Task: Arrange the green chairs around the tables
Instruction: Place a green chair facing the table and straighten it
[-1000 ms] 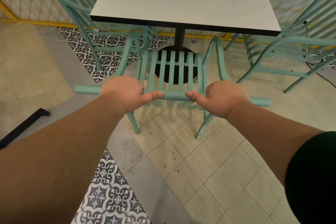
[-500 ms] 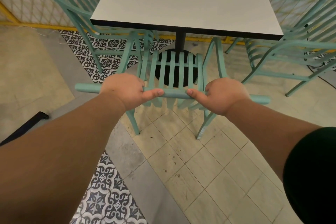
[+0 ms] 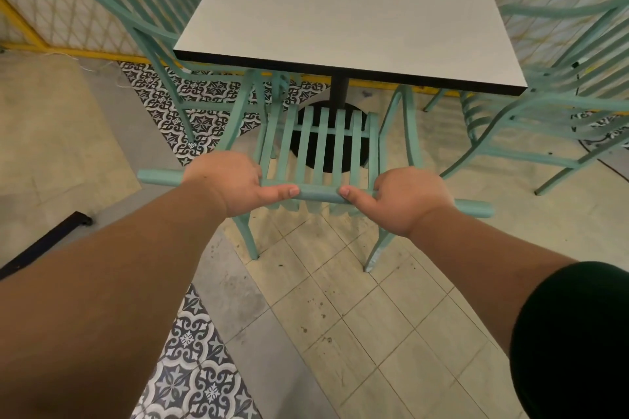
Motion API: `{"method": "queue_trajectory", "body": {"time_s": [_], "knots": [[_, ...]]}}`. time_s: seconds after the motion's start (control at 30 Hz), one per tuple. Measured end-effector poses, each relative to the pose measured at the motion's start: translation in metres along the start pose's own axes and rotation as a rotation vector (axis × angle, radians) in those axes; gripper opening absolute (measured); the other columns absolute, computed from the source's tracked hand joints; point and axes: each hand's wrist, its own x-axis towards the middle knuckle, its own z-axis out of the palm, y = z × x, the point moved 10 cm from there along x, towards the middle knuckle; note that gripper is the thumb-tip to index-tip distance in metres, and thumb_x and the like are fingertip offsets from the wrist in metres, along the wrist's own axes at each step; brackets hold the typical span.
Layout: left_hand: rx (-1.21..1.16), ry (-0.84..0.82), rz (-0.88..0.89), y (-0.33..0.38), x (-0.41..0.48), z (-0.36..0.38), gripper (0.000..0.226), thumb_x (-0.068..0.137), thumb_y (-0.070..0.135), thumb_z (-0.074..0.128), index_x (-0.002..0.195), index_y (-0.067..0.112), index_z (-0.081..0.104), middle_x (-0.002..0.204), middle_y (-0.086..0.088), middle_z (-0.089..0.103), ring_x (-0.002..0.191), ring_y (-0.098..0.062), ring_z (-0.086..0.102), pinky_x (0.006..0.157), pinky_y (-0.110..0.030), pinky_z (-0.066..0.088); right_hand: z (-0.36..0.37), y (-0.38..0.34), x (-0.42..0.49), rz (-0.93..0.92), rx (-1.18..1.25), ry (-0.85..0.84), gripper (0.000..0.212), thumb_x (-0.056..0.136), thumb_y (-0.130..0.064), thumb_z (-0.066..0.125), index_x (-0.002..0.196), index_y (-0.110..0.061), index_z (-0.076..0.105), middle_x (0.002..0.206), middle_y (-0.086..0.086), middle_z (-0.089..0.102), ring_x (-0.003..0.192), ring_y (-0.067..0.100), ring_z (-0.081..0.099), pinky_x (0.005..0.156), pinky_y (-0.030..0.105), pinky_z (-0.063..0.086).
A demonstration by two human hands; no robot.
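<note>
A green slatted chair [image 3: 320,146] stands in front of me, facing a white square table [image 3: 347,24] with a black edge. Its seat front reaches under the table's near edge. My left hand [image 3: 231,180] and my right hand [image 3: 405,197] both grip the chair's top back rail, thumbs pointing toward each other along the bar. A second green chair [image 3: 146,10] stands at the table's left side. At the right side stands a third green chair [image 3: 561,92].
The table rests on a black post with a round black base [image 3: 306,153] under the chair seat. A yellow-framed lattice fence [image 3: 44,10] runs behind the table. A black bar [image 3: 44,241] lies on the floor at left. Patterned tiles [image 3: 194,367] cross the beige floor.
The chair and both hands have shifted slightly toward the table; the view has moved a little closer. The grip on the rail is unchanged.
</note>
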Motion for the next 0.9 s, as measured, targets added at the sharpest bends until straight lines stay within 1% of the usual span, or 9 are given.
{"method": "queue_trajectory", "body": {"time_s": [0.17, 0.33, 0.4, 0.43, 0.5, 0.53, 0.6, 0.63, 0.9], "knots": [[-0.051, 0.01, -0.05, -0.005, -0.003, -0.002, 0.107, 0.046, 0.111, -0.002, 0.071, 0.029, 0.063, 0.06, 0.005, 0.065, 0.06, -0.015, 0.063, 0.056, -0.033, 0.053, 0.002, 0.002, -0.001, 0.012, 0.0, -0.034, 0.105, 0.062, -0.103, -0.008, 0.061, -0.023, 0.061, 0.051, -0.004, 0.057, 0.047, 0.016, 0.059, 0.045, 0.031, 0.052], [-0.079, 0.021, -0.034, -0.005, -0.001, -0.002, 0.106, 0.047, 0.111, 0.002, 0.074, 0.031, 0.065, 0.059, 0.008, 0.064, 0.058, -0.013, 0.062, 0.053, -0.029, 0.048, 0.001, 0.005, -0.003, 0.063, -0.014, -0.084, 0.101, 0.064, -0.102, -0.008, 0.065, -0.026, 0.06, 0.057, -0.005, 0.06, 0.051, 0.014, 0.058, 0.045, 0.03, 0.042], [-0.139, -0.019, -0.03, -0.005, -0.005, -0.004, 0.112, 0.048, 0.111, 0.003, 0.101, 0.037, 0.069, 0.076, 0.008, 0.07, 0.069, -0.013, 0.066, 0.062, -0.033, 0.055, -0.001, 0.005, -0.006, 0.075, -0.038, -0.134, 0.098, 0.068, -0.099, -0.008, 0.069, -0.028, 0.06, 0.063, -0.004, 0.061, 0.06, 0.014, 0.057, 0.056, 0.035, 0.045], [-0.161, -0.053, -0.014, -0.004, -0.01, -0.005, 0.119, 0.051, 0.11, 0.004, 0.122, 0.037, 0.064, 0.096, 0.006, 0.072, 0.083, -0.015, 0.068, 0.073, -0.038, 0.058, -0.004, 0.001, -0.009, 0.073, -0.044, -0.166, 0.096, 0.07, -0.097, -0.007, 0.072, -0.028, 0.06, 0.068, -0.004, 0.061, 0.068, 0.015, 0.056, 0.067, 0.04, 0.046], [-0.201, -0.1, 0.033, 0.003, -0.019, -0.013, 0.114, 0.064, 0.104, 0.012, 0.148, 0.035, 0.044, 0.139, 0.001, 0.06, 0.12, -0.023, 0.059, 0.099, -0.049, 0.051, -0.016, 0.004, -0.018, 0.111, -0.017, -0.162, 0.091, 0.075, -0.094, 0.0, 0.089, -0.028, 0.061, 0.088, -0.003, 0.062, 0.092, 0.021, 0.057, 0.093, 0.049, 0.043], [-0.246, -0.077, 0.061, 0.009, -0.025, -0.022, 0.104, 0.073, 0.098, 0.02, 0.152, 0.033, 0.038, 0.15, 0.001, 0.051, 0.13, -0.025, 0.052, 0.106, -0.052, 0.045, -0.025, 0.009, -0.025, 0.148, 0.031, -0.116, 0.09, 0.078, -0.091, 0.007, 0.106, -0.026, 0.063, 0.102, -0.001, 0.064, 0.107, 0.026, 0.056, 0.103, 0.052, 0.039], [-0.288, 0.078, 0.148, 0.022, -0.037, -0.056, 0.085, 0.084, 0.083, 0.031, 0.152, 0.031, 0.038, 0.151, 0.002, 0.049, 0.132, -0.022, 0.05, 0.108, -0.051, 0.042, -0.048, 0.024, -0.045, 0.224, 0.141, 0.026, 0.085, 0.085, -0.082, 0.021, 0.136, -0.023, 0.055, 0.129, 0.004, 0.062, 0.128, 0.029, 0.049, 0.113, 0.052, 0.033], [-0.287, 0.161, 0.203, 0.032, -0.044, -0.078, 0.08, 0.086, 0.078, 0.032, 0.15, 0.031, 0.041, 0.149, 0.003, 0.052, 0.131, -0.021, 0.051, 0.107, -0.05, 0.042, -0.06, 0.033, -0.059, 0.249, 0.184, 0.088, 0.082, 0.087, -0.077, 0.025, 0.14, -0.022, 0.052, 0.134, 0.005, 0.061, 0.132, 0.03, 0.048, 0.115, 0.051, 0.032], [-0.197, 0.275, 0.402, 0.127, -0.073, -0.184, 0.067, 0.095, 0.065, 0.038, 0.154, 0.034, 0.035, 0.156, 0.006, 0.045, 0.144, -0.019, 0.039, 0.114, -0.051, 0.039, -0.142, 0.106, -0.153, 0.384, 0.264, 0.223, 0.08, 0.09, -0.064, 0.022, 0.149, -0.018, 0.048, 0.144, 0.007, 0.058, 0.135, 0.029, 0.049, 0.116, 0.045, 0.034]]}}
